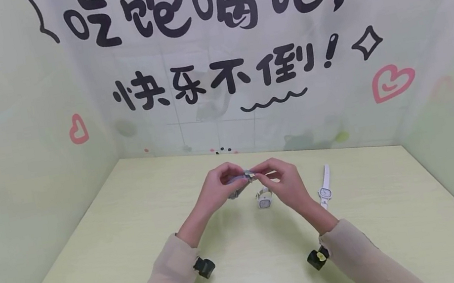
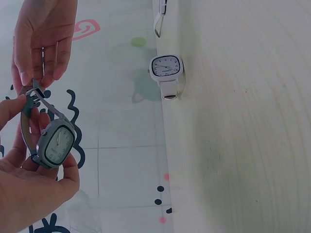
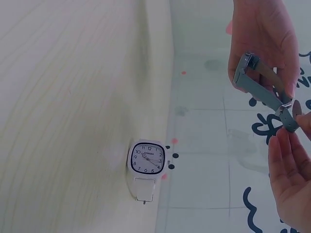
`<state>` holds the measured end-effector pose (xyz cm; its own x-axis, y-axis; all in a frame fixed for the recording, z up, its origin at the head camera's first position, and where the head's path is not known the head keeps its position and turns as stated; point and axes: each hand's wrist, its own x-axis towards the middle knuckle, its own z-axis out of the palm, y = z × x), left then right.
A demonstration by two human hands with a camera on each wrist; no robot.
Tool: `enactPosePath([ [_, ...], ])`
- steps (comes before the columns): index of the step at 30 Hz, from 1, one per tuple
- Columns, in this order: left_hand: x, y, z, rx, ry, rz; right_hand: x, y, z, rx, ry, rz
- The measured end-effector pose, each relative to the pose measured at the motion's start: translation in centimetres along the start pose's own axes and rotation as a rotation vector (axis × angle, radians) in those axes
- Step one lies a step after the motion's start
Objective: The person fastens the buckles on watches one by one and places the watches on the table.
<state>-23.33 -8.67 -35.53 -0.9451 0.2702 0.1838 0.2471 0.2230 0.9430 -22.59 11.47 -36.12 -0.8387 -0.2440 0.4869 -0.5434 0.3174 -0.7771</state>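
A grey-blue wristwatch is held up above the table between both hands, its strap bent into a loop. My left hand grips the watch by its case and band, thumb and fingertips near the buckle. At the strap's end, my right hand pinches the band between thumb and fingers. Just below the hands, a white watch stands on the table with its strap looped behind the dial. In the head view the grey-blue watch is partly hidden by the fingers.
Another white watch lies stretched out to the right of my right hand, its lower strap partly behind the forearm. The pale wooden table meets a printed cloth backdrop at the back and sides. Black cameras hang at both wrists.
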Motion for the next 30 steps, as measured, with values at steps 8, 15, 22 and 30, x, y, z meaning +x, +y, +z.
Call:
enactPosePath([
  [8,0.12,-0.3,-0.07,0.01,0.0,0.01,-0.12,-0.09,0.0,-0.001,-0.005,-0.004],
  [15,-0.03,-0.37,-0.11,0.019,-0.001,0.014,-0.22,0.05,-0.08,0.004,-0.015,-0.011],
  [22,-0.11,-0.45,-0.11,0.022,0.002,0.001,-0.25,0.21,-0.06,-0.026,-0.017,-0.025],
  [30,-0.14,-0.4,-0.27,0.026,0.001,0.006,-0.23,0.21,-0.1,-0.065,-0.024,-0.028],
])
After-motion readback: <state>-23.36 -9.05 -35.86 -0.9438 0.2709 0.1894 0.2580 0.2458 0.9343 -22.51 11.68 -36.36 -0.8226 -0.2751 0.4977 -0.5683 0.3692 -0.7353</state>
